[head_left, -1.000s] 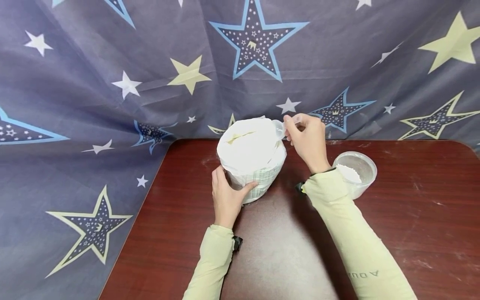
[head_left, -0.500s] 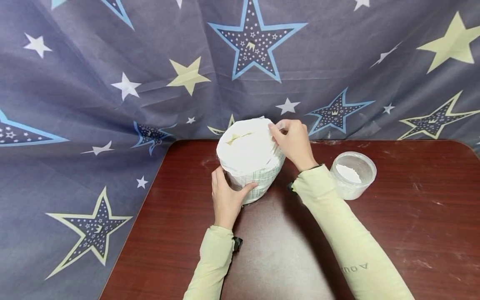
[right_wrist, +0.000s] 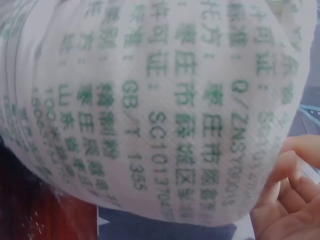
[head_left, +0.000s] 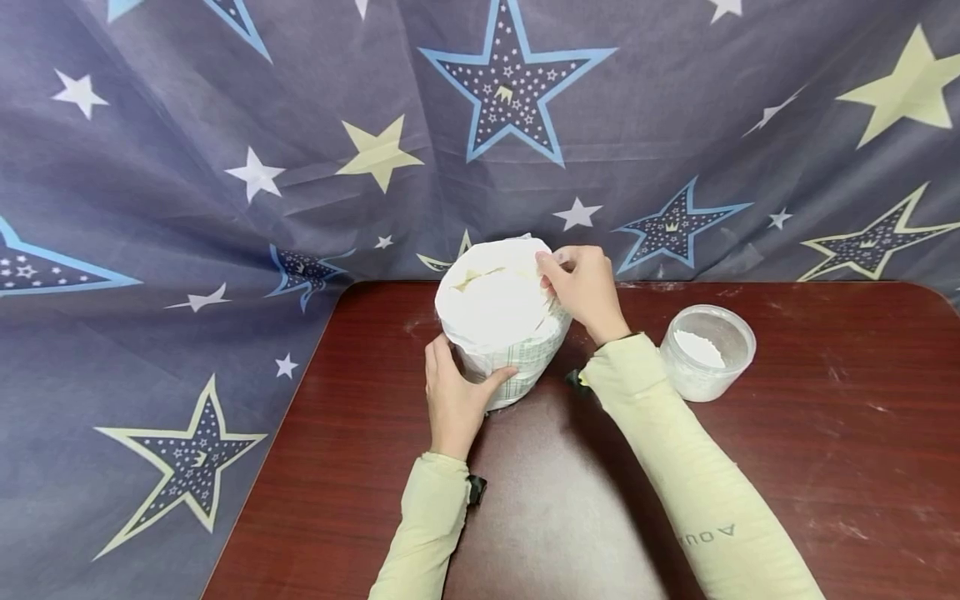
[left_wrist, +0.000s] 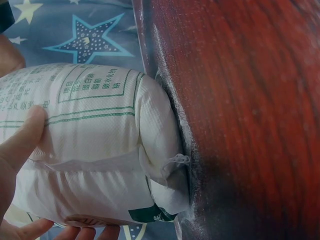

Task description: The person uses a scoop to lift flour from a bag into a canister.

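A white woven flour bag [head_left: 525, 354] with green print stands on the table, its top folded back and white flour [head_left: 498, 308] showing inside. My left hand [head_left: 459, 392] holds the bag's near left side, thumb [left_wrist: 27, 132] across the front and fingers [left_wrist: 82, 232] round the other side. At the bag's right rim, my right hand [head_left: 585, 283] pinches the clear plastic scoop, whose bowl is hidden inside the bag. In the right wrist view the printed bag wall fills most of the frame, with curled fingers [right_wrist: 290, 180] at its edge.
A clear plastic tub [head_left: 708, 383], partly filled with white powder, stands to the right, close to the right sleeve. The dark red wooden table [head_left: 825, 467] has faint powder traces. A grey-blue star-patterned cloth [head_left: 315, 83] hangs behind and to the left.
My right hand has moved left and slightly down to the bag's rim, and the scoop's bowl has gone from view. My left hand and the bag have stayed in place.
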`<state>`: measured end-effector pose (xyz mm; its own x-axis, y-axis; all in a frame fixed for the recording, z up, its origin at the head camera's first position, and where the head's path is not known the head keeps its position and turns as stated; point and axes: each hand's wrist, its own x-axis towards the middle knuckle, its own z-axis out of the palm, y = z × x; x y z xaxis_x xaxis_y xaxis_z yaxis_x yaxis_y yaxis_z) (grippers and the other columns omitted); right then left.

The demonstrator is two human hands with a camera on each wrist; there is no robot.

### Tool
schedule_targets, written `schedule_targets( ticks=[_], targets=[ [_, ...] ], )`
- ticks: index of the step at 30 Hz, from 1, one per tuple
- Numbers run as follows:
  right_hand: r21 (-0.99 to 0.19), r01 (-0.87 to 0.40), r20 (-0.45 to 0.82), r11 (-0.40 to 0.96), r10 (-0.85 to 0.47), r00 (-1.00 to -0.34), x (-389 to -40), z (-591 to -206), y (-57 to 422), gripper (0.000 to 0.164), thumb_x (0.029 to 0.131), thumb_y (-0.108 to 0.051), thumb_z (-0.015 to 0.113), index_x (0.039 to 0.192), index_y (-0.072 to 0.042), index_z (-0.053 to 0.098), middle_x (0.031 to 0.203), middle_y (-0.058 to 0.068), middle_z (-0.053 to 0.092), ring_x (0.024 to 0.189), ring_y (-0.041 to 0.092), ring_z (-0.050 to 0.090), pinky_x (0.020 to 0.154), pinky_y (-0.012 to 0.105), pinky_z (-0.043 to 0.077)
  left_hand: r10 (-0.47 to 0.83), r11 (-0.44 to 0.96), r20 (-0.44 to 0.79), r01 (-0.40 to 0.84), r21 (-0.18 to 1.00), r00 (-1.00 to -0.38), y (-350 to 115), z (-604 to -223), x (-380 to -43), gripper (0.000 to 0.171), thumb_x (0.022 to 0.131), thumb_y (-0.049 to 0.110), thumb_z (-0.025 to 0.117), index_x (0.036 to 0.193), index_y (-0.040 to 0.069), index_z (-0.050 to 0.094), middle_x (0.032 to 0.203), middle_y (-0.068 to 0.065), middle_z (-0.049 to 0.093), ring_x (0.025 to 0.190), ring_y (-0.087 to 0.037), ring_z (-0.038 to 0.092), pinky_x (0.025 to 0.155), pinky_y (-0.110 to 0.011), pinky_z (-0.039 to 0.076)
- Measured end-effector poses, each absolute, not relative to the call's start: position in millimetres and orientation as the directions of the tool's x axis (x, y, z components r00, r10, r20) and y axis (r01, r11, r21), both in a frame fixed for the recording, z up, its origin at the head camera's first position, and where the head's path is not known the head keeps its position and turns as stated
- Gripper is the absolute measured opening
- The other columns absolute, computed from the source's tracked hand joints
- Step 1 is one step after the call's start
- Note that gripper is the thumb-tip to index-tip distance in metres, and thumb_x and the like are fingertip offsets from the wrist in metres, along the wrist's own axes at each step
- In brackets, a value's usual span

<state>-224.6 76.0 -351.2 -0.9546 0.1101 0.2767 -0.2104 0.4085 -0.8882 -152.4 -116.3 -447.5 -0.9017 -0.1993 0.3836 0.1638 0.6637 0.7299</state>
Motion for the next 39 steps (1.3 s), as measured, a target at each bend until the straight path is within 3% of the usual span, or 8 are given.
schedule_targets(
  ticks=[10,18,25,39],
  targets=[
    [-0.994,-0.099,0.104,0.046,0.123,-0.987,-224,-357,85,0.031,0.097,-0.022,0.065,0.083,0.006,0.068,0.059,-0.003,0.061,0.05,0.005,0.054,0.05,0.018,0.046,-0.199,0.657,0.38,0.165,0.736,-0.904,-115,-445,-150,0.095,0.063,0.052,0.09,0.135,0.009,0.046,0.125,-0.009,0.051,0.117,-0.029,0.055,0.098,-0.047,0.047],
    [-0.997,-0.043,0.038,-0.069,0.076,-0.996,-222,-358,95,0.035,0.097,-0.026,0.065,0.091,0.008,0.068,0.064,-0.002,0.064,0.055,0.006,0.056,0.053,0.019,0.048,-0.202,0.648,0.376,0.165,0.743,-0.904,-117,-443,-149,0.095,0.063,0.052,0.09,0.135,0.01,0.046,0.126,-0.009,0.051,0.12,-0.03,0.054,0.101,-0.046,0.046],
    [-0.975,-0.028,0.013,-0.222,0.068,-0.998,-219,-363,101,0.027,0.097,-0.02,0.065,0.086,0.005,0.068,0.065,0.002,0.062,0.057,0.009,0.054,0.052,0.019,0.045,-0.196,0.651,0.367,0.159,0.742,-0.909,-117,-444,-152,0.093,0.064,0.052,0.09,0.135,0.01,0.046,0.126,-0.008,0.05,0.119,-0.028,0.053,0.101,-0.045,0.045],
    [-0.956,0.001,-0.017,-0.295,0.052,-0.998,-213,-364,116,0.026,0.098,-0.023,0.063,0.082,-0.003,0.069,0.068,0.001,0.062,0.059,0.01,0.054,0.055,0.018,0.046,-0.201,0.646,0.357,0.15,0.748,-0.912,-115,-447,-152,0.094,0.064,0.054,0.089,0.135,0.011,0.046,0.126,-0.007,0.05,0.12,-0.028,0.054,0.101,-0.045,0.045]
  ],
)
